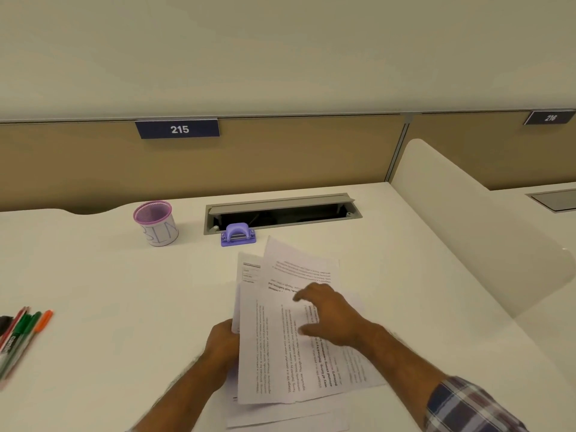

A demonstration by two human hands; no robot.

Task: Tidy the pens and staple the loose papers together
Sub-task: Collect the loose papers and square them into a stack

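Note:
Several loose printed papers (280,347) lie fanned on the white desk in front of me. My left hand (223,344) grips the left edge of the top sheets, its fingers under the paper. My right hand (330,313) hovers on the sheets with fingers spread and slightly bent. A purple stapler (238,234) stands beyond the papers, near the cable slot. Several pens (21,335), green, orange and red among them, lie bunched at the desk's left edge. A pink mesh pen cup (156,222) with a white label stands at the back left.
An open grey cable tray (280,212) is sunk into the desk behind the stapler. A beige partition with a sign "215" (179,129) closes the back. A white divider panel (467,238) walls off the right side.

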